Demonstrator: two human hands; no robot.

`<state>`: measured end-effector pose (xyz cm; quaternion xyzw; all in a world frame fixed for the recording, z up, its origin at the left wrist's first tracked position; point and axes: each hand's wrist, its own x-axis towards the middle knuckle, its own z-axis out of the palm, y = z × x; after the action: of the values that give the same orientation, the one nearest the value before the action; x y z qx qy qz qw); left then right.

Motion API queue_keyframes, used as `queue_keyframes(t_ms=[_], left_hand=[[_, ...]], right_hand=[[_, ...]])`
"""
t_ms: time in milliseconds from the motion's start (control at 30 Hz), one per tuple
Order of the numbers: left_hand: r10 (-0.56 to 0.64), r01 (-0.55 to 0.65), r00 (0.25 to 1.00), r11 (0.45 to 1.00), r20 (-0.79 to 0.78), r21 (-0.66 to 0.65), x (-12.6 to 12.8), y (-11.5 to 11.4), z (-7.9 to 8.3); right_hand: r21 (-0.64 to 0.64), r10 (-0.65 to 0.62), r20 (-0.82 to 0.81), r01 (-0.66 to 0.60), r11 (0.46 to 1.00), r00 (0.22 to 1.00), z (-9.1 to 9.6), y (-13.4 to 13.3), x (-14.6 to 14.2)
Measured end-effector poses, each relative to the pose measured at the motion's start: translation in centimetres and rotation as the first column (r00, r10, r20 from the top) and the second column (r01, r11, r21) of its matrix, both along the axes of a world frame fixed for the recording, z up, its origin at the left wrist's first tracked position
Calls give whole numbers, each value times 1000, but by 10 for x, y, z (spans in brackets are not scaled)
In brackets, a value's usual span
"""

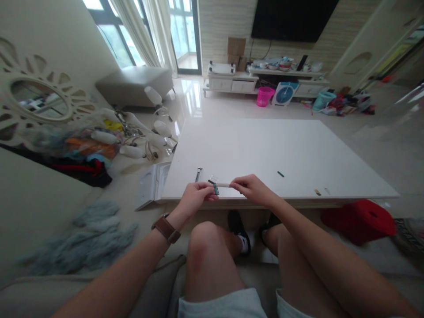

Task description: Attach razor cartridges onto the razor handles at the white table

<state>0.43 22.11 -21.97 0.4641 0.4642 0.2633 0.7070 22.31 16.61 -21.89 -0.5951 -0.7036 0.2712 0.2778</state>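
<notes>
Near the table's front edge, my left hand (201,192) pinches a small flat green piece with dark edges (216,189); its exact kind is too small to tell. My right hand (247,187) has its fingers closed on one end of a thin pale stick-like strip (224,185). The strip's other end reaches to the green piece; whether they touch I cannot tell. Just beyond my left hand, a small metal tool with a T-shaped head, like a razor (198,174), lies on the white table (251,150). A clear scrap of wrapping (213,178) lies beside it.
Farther right on the table lie a short dark strip (280,174) and a small yellow-and-black piece (317,192). A red stool (361,221) stands by the table's right front. At left, lamp parts (155,139) cover the floor. A pink basket (265,96) stands by the TV cabinet.
</notes>
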Motion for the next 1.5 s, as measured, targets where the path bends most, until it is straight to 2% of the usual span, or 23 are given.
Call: queue_keyframes(t_ms=[100,233,367,500,667,867,933,1033,1167,1300,1333,1433,1500], left_hand=[[-25,25,999,1000,-20,7,0,0,-1],[-51,52,998,999,-33,5,0,-1,-3],[-50,50,996,999,-68,6,0,-1,-4],[-71,74,991,997,-109,25,0,-1,-3],[-60,69,988,996,-139,57,-1,-1,-5],[-63,81,981,992,-184,92,0,-1,-2],[-69,91,978,990,-197,108,1,-1,0],[-70,99,972,987,-223,123,1,0,0],[1,44,967,985,-256,168,1,1,-3],[-2,48,969,982,-247,180,1,1,-4],[-2,47,970,982,-245,181,1,1,-4],[41,10,970,978,-238,209,0,2,-5],[79,-23,969,972,-233,234,-1,3,-6]], right_hand=[[66,-92,-5,92,994,996,1,1,1],[-6,52,-7,-52,999,999,1,3,1],[97,-44,146,30,995,988,0,3,2],[68,128,194,-143,987,973,0,2,-1],[120,-25,203,1,993,979,-1,3,-4],[-64,201,168,-193,979,965,2,-2,-3],[-52,196,145,-190,980,970,3,-2,-3],[0,106,133,-107,994,985,1,-1,-3],[-69,190,97,-184,981,977,1,0,2],[-7,28,9,-28,1000,1000,0,-1,1],[-9,32,10,-32,999,999,-1,-1,0],[-92,190,47,-185,978,981,-4,0,-3],[-135,233,46,-226,965,971,-4,1,-2]])
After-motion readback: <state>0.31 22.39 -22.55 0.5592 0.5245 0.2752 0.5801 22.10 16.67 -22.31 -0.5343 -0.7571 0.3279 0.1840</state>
